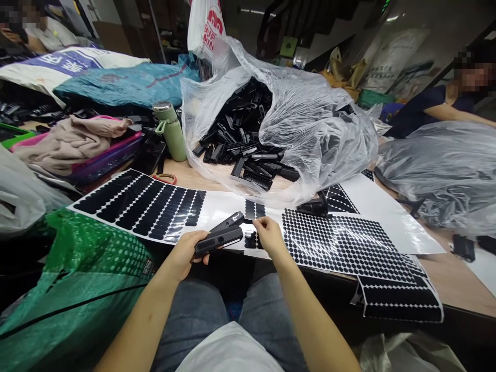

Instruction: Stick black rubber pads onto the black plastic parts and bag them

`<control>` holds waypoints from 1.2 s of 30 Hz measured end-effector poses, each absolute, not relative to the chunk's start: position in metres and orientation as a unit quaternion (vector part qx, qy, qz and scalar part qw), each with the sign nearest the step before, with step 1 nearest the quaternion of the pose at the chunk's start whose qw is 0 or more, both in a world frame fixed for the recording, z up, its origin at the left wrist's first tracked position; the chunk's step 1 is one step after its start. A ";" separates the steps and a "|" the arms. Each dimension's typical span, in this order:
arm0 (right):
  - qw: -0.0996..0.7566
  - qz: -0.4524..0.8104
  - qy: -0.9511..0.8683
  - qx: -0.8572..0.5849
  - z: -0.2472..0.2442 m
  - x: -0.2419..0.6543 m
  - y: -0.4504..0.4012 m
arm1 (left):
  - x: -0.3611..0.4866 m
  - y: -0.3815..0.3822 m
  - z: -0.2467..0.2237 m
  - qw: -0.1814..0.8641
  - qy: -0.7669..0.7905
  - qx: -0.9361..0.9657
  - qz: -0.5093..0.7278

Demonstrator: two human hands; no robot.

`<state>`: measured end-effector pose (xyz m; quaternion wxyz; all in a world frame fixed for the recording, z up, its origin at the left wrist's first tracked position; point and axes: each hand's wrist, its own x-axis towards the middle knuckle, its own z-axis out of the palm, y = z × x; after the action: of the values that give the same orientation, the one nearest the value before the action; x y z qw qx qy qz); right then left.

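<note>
My left hand is closed around two long black plastic parts, which lie crossed one over the other. The upper one has a rounded end. To their right, my right hand is pinched above a sheet with short columns of black stickers. Whatever its fingertips hold, if anything, is too small to make out. On the left spreads a white sheet with rows of black oblong stickers. Under and beyond my right hand lies a sheet of small round black stickers.
A large clear plastic bag spills many black parts onto the table. A green bottle, red-handled scissors and a purple basket stand left. A green sack hangs by the table edge. A person sits at right.
</note>
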<state>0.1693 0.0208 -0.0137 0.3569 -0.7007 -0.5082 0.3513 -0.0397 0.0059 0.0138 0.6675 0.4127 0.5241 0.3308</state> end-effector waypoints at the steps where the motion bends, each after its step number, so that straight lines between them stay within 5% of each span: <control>1: 0.372 0.406 -0.494 -0.673 -0.008 0.170 0.016 | -0.039 0.005 0.015 0.674 0.518 0.413 0.328; 5: 0.384 0.591 -0.450 -0.549 0.016 0.170 -0.005 | -0.035 0.003 0.021 0.690 0.494 0.422 0.317; 10: 0.414 0.444 -0.542 -0.581 0.034 0.157 -0.023 | -0.023 -0.001 0.026 0.682 0.499 0.428 0.322; 36: 0.346 0.462 -0.588 -0.567 0.036 0.144 -0.036 | -0.001 -0.011 0.019 0.685 0.488 0.430 0.329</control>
<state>0.1441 -0.0361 0.0356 0.3455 -0.5671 -0.5881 0.4617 -0.0008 -0.0107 0.0187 0.6847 0.4298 0.4882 0.3288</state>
